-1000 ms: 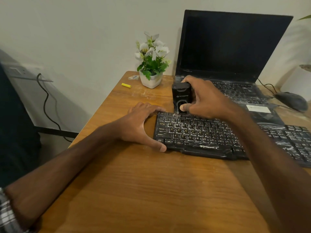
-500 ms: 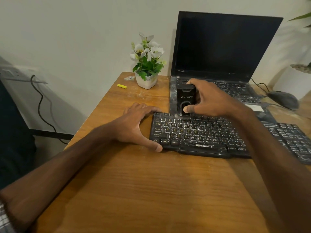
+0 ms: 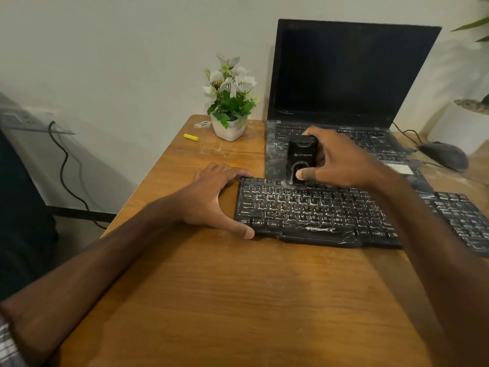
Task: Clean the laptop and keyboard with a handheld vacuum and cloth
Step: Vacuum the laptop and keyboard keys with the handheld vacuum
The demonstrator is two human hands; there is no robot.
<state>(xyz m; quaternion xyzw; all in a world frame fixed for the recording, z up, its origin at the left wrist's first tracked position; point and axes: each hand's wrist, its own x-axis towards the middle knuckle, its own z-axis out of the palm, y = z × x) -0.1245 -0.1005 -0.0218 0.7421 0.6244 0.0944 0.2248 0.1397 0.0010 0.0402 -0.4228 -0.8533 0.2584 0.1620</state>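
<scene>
- Head view: a small white pot (image 3: 229, 128) at the back of the wooden table (image 3: 238, 300) holds white flowers (image 3: 230, 83) with green leaves.
- A larger white planter (image 3: 460, 125) at the right edge has pebbles on top.
- The right hand (image 3: 341, 160) grips the upright black handheld vacuum (image 3: 301, 157), thumb pressed on its front. Its lower end rests on the top row of the keyboard (image 3: 317, 210).
- The left hand (image 3: 209, 197) clasps the keyboard's left end, with the thumb on the front edge and curled fingers at the rear corner.
- White dust streaks the keyboard and the open laptop (image 3: 352, 72) just behind it.
- A yellow stick (image 3: 191, 137) lies near the pot.
- A mouse (image 3: 444, 154) sits right of the laptop.
- The right forearm hides part of the keyboard.
</scene>
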